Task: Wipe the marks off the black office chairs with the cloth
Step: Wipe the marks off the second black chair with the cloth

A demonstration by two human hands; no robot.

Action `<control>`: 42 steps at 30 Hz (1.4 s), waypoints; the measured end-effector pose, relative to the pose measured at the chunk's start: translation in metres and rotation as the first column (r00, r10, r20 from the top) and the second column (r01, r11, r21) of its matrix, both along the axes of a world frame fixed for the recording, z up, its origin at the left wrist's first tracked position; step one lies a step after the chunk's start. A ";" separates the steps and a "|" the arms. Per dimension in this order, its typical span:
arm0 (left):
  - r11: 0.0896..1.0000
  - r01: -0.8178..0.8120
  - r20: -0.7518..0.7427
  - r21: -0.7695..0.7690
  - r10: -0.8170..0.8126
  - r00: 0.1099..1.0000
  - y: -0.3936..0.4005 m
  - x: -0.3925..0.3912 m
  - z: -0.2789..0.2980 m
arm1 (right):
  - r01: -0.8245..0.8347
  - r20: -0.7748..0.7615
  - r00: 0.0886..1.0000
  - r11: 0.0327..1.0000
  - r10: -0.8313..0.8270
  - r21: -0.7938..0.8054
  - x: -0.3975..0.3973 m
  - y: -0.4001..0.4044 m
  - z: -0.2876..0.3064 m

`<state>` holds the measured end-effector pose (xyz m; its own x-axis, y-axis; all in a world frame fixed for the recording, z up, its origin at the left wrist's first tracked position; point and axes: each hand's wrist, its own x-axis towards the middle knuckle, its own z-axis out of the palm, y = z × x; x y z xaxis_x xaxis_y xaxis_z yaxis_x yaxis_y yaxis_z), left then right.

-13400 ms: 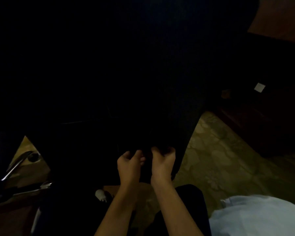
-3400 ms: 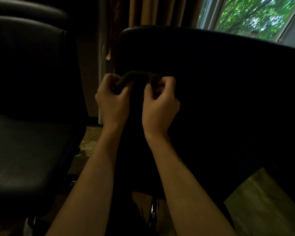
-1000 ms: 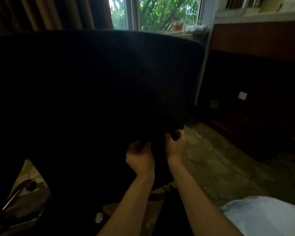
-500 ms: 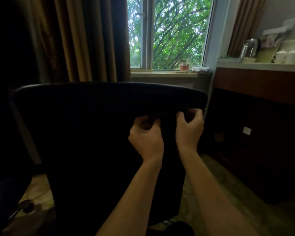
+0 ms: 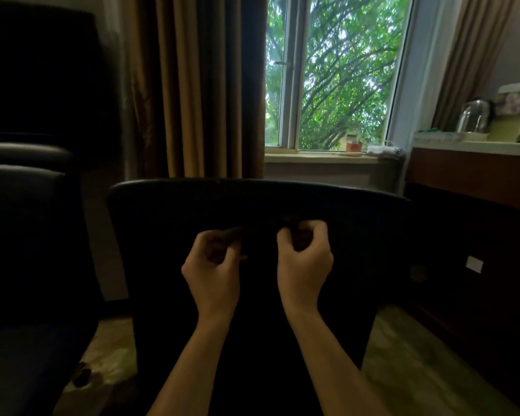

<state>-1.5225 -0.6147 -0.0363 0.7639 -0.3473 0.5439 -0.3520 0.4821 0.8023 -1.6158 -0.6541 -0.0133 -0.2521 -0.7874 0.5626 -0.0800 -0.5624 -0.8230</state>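
Gripping a dark cloth (image 5: 261, 232) against the back of the nearest black chair (image 5: 162, 229), just below its top rim. Bunching 1 end in the left hand (image 5: 212, 265), fingers curled around the fabric. Clamping the other end in the right hand (image 5: 303, 259), fingers likewise curled over it. Holding both hands side by side, near each other but apart, with a short stretch of cloth spanning the gap and hardly standing out against the dark upholstery.

Standing just left of that backrest: a 2nd black chair (image 5: 21, 235), its seat and back in deep shadow. Hanging behind both: brown curtains (image 5: 192, 85). Showing green trees beyond: a window (image 5: 336, 73), with a small red-and-white container (image 5: 354, 144) sitting on the sill. Running along the right: a dark wooden cabinet (image 5: 475, 235), its pale worktop (image 5: 463, 144) carrying a glass jar (image 5: 472, 116).

Judging the risks: likely missing marks, since the dim light and black-on-black surfaces are hiding them. Possibly rolling or swivelling the chair away under pressure, if on castors, which cannot be told here, with nothing bracing the backrest. Possibly losing contact if the cloth is slipping or bunching between the 2 grips.
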 end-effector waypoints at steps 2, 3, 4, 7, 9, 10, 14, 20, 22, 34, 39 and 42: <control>1.000 0.008 0.005 -0.027 -0.008 1.000 0.008 0.012 0.009 | 0.000 -0.017 1.000 0.996 -0.001 -0.091 0.011 0.007 0.008; 0.999 0.014 0.009 -0.035 -0.014 1.000 0.012 0.018 0.015 | 0.005 -0.029 1.000 0.990 -0.010 -0.142 0.016 0.011 0.013; 0.999 0.015 0.017 -0.042 -0.014 1.000 0.016 0.023 0.021 | 0.017 -0.039 0.999 0.981 -0.024 -0.194 0.021 0.014 0.018; 0.997 -0.010 0.055 -0.074 0.014 0.998 0.025 0.038 0.038 | 0.057 -0.048 0.996 0.943 -0.077 -0.328 0.035 0.021 0.031; 0.995 -0.031 0.058 -0.098 0.037 0.998 0.030 0.048 0.050 | 0.065 -0.082 0.991 0.922 -0.104 -0.381 0.043 0.025 0.040; 0.993 -0.044 0.057 -0.105 0.050 0.997 0.032 0.053 0.055 | 0.071 -0.104 0.987 0.912 -0.123 -0.404 0.048 0.027 0.045; 0.986 -0.132 0.100 -0.099 0.142 0.985 0.041 0.073 0.075 | 0.133 -0.225 0.934 0.854 -0.278 -0.503 0.066 0.034 0.063; 0.965 -0.261 0.161 0.020 0.254 0.954 0.051 0.109 0.080 | 0.069 -0.388 0.850 0.805 -0.357 -0.589 0.091 0.041 0.068; 0.953 -0.301 0.148 0.022 0.294 0.944 0.051 0.126 0.084 | 0.010 -0.446 0.815 0.777 -0.371 -0.629 0.100 0.045 0.070; 0.851 -0.517 0.563 0.094 0.383 0.732 0.050 0.169 0.083 | -0.236 -0.701 0.572 0.733 -0.426 -0.638 0.133 0.037 0.082; 0.799 -0.595 0.665 0.093 0.394 0.634 0.050 0.157 0.071 | -0.228 -0.678 0.613 0.732 -0.405 -0.643 0.125 0.034 0.079; 0.812 -0.580 0.670 0.072 0.391 0.631 0.045 0.145 0.073 | -0.214 -0.666 0.631 0.736 -0.398 -0.643 0.115 0.027 0.080</control>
<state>-1.3776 -0.5702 0.0370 0.4034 -0.2189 0.8884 -0.9150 -0.0944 0.3922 -1.5007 -0.6268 0.0671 0.4287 -0.1707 0.8872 -0.5437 -0.8330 0.1025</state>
